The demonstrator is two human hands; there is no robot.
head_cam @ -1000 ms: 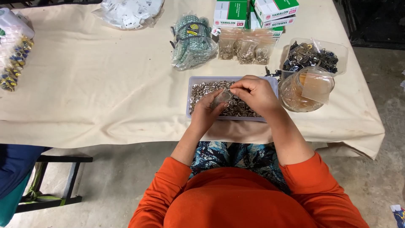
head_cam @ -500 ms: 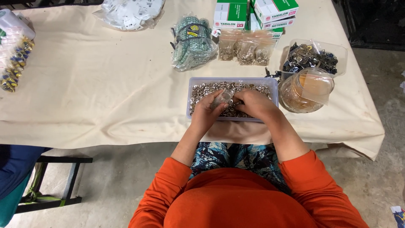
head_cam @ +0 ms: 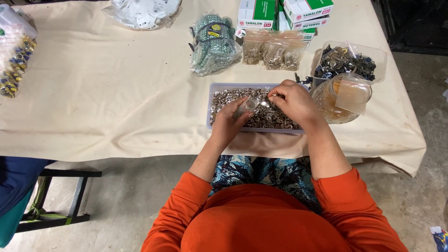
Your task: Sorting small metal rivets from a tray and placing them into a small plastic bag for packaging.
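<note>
Concrete floor (head_cam: pixel 116 205) runs under a wide tabletop (head_cam: pixel 116 102) draped in a cream cloth, which fills most of the view. At the near edge stands a shallow pale plastic tray (head_cam: pixel 211 100) filled with small silvery metal rings (head_cam: pixel 275 119). To its right sit a round clear jar (head_cam: pixel 333 107) with a loose plastic flap and, behind it, a clear tub of dark metal fittings (head_cam: pixel 347 60). Further back lie green and white boxes (head_cam: pixel 280 11), a row of small clear bags of tiny parts (head_cam: pixel 273 51), a bag of green pieces (head_cam: pixel 212 44) and a white plastic bag (head_cam: pixel 142 9). At the left edge lies a bag of blue and yellow pieces (head_cam: pixel 14 65).

Both hands work over the tray. The left hand (head_cam: pixel 228 123) is wrapped around a small clear cup (head_cam: pixel 247 105), tilted above the rings. The right hand (head_cam: pixel 294 102), just beside it, has its fingertips (head_cam: pixel 273 95) pinched together near the cup's mouth; what they hold is too small to tell.
</note>
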